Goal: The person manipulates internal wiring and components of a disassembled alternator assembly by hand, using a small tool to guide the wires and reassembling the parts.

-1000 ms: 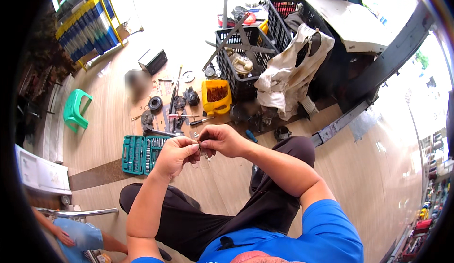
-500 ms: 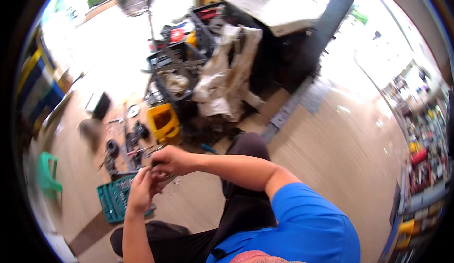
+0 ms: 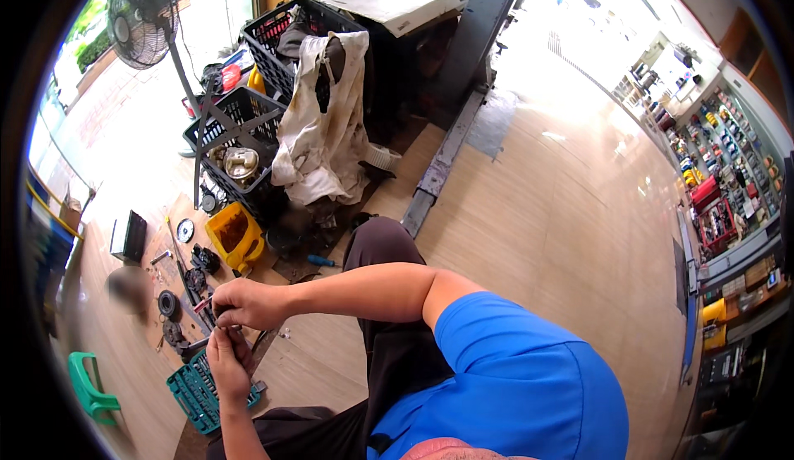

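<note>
My right hand (image 3: 250, 304) is closed, with the fingers curled down and its forearm reaching across from the right. Just below, my left hand (image 3: 228, 364) is closed too, its fingertips meeting those of the right. Something small and dark seems pinched between them, but the fingers hide most of it. A teal socket set case (image 3: 196, 394) lies open on the floor beside my left hand. Beyond the hands, dark machine parts (image 3: 197, 280) and a black ring-shaped part (image 3: 168, 304) rest on a board. A yellow plastic container (image 3: 235, 238) stands past my right hand.
Black crates (image 3: 234, 117) hold parts, with a stained white cloth (image 3: 318, 129) draped over one. A blue-handled tool (image 3: 321, 261) lies near my knee. A green stool (image 3: 91, 390) stands left, a fan (image 3: 142, 26) far left, and a grey metal post (image 3: 480, 30) rises beyond.
The view has turned, so the surroundings sit farther left and look sharper. Both hands stay together over the parts and the tool case, with little change in their grip.
</note>
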The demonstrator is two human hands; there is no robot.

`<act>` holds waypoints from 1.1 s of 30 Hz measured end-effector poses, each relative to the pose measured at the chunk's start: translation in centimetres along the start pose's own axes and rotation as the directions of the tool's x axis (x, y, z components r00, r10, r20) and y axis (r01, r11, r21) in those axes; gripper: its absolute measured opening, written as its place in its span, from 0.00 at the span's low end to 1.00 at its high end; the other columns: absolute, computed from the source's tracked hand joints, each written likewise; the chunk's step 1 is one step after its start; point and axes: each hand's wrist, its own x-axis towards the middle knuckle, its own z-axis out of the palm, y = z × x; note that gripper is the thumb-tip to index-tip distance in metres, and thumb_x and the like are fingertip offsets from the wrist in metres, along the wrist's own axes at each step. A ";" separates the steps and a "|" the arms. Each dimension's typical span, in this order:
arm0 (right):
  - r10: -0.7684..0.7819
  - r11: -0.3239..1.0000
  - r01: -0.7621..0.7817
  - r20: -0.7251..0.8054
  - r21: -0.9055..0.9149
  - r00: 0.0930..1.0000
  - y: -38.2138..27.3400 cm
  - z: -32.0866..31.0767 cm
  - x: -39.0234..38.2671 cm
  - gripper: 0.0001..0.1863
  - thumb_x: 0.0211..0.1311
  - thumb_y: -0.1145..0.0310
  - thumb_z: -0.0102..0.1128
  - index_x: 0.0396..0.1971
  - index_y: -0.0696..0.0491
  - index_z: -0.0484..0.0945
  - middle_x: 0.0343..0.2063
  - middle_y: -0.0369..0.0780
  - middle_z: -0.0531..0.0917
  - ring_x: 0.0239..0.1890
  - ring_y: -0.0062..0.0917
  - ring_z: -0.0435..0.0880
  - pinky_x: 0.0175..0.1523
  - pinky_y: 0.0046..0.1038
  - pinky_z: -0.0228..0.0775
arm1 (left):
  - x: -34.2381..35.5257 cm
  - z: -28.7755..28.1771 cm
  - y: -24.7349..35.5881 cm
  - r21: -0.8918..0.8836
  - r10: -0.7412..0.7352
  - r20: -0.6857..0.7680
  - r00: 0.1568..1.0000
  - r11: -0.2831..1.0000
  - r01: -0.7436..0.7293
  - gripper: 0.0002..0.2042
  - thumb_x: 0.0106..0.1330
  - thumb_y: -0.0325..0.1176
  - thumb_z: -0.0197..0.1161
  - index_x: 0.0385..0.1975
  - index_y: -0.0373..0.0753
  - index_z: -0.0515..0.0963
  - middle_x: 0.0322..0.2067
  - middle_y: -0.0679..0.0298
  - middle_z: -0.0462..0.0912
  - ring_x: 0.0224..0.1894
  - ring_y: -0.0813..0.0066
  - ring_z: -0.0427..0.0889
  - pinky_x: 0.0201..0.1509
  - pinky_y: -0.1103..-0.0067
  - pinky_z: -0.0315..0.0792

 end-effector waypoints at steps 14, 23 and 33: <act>0.124 0.759 -0.230 0.212 0.609 0.969 0.2 0.7 -0.6 0.10 0.60 0.75 0.62 0.41 0.61 0.81 0.32 0.35 0.84 0.33 0.15 0.78 0.36 0.19 0.72 | -0.8 0.1 -0.1 -0.346 -0.001 0.157 0.988 0.937 0.056 0.19 0.75 0.52 0.43 0.27 0.44 0.63 0.13 0.73 0.55 0.10 0.84 0.50 0.10 0.84 0.46; 0.170 0.745 -0.254 0.192 0.617 0.967 1.4 1.5 -0.7 0.04 0.60 0.75 0.62 0.33 0.59 0.80 0.25 0.34 0.82 0.25 0.15 0.78 0.29 0.18 0.72 | -0.6 0.5 -0.2 -0.282 -0.028 0.167 0.986 0.956 0.075 0.19 0.75 0.51 0.43 0.26 0.45 0.62 0.12 0.74 0.52 0.09 0.85 0.48 0.09 0.85 0.42; 0.214 0.724 -0.275 0.173 0.632 0.961 1.0 1.8 -1.3 0.04 0.60 0.75 0.62 0.31 0.60 0.79 0.22 0.34 0.81 0.21 0.15 0.78 0.24 0.19 0.70 | -1.2 0.9 0.2 -0.217 -0.034 0.198 0.980 0.973 0.078 0.18 0.75 0.51 0.43 0.26 0.45 0.62 0.11 0.74 0.50 0.09 0.85 0.47 0.09 0.85 0.42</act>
